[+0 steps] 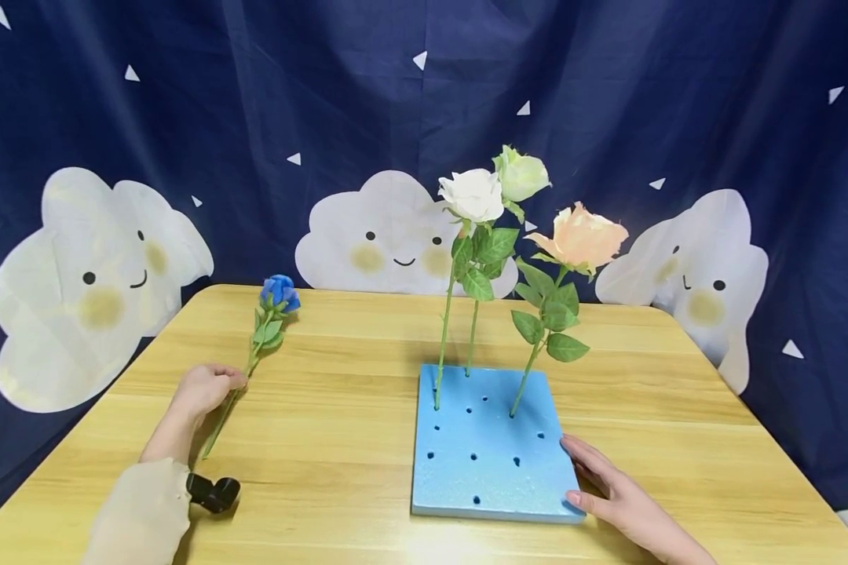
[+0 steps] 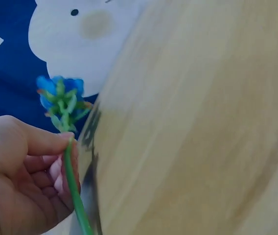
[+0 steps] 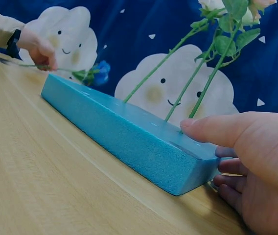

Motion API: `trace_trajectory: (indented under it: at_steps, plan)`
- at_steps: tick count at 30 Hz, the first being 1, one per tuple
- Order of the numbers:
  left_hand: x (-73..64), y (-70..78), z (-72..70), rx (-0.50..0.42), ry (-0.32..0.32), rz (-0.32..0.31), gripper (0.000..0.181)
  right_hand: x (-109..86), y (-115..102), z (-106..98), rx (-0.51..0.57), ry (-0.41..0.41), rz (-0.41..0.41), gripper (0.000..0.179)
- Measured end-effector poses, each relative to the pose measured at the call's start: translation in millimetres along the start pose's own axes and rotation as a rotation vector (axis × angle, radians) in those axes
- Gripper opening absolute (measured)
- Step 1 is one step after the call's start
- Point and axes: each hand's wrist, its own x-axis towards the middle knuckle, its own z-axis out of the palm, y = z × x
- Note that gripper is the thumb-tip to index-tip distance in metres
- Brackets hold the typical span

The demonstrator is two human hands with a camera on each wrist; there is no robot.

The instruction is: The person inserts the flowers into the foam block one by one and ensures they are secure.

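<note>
A blue rose point(image 1: 279, 293) slants over the left part of the table, its stem pinched between the thumb and fingers of my left hand point(image 1: 208, 388). In the left wrist view the thumb presses the green stem point(image 2: 75, 188) just below the bloom point(image 2: 60, 95). On the right lies a blue foam block point(image 1: 491, 479) with several holes. Upright in it stand a white rose point(image 1: 472, 196), a pale green rose point(image 1: 521, 174) and a peach rose point(image 1: 583, 238). My right hand point(image 1: 618, 490) rests against the block's right edge, thumb near the front corner, fingers loosely extended along the side.
The wooden table point(image 1: 332, 439) spreads between the blue rose and the block. Behind it hangs a dark blue curtain point(image 1: 367, 94) with smiling clouds. A black wrist camera point(image 1: 213, 493) sits on the left sleeve point(image 1: 141, 510).
</note>
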Motion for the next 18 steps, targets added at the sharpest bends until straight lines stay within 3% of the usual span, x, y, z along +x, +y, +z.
trace_trajectory:
  at_steps: [4,10,12,16,18]
  plan:
    - [0.3,7.5,1.7,-0.113,0.059,0.028,0.042,0.7,0,1,0.005,0.0,-0.013,0.063]
    - [-2.8,29.8,4.1,-0.282,0.147,0.083,0.043,1.8,-1,2,-0.004,0.02,-0.013,0.063]
    - [-3.1,39.6,7.4,-0.376,0.168,0.109,0.037,2.1,-1,2,-0.015,0.035,-0.022,0.062]
    - [-3.7,60.8,16.6,-0.608,0.168,0.147,0.007,1.7,-1,2,-0.023,0.042,-0.019,0.062]
    - [-5.3,69.7,21.9,-0.694,0.165,0.164,0.007,1.5,-1,3,-0.021,0.034,-0.005,0.062]
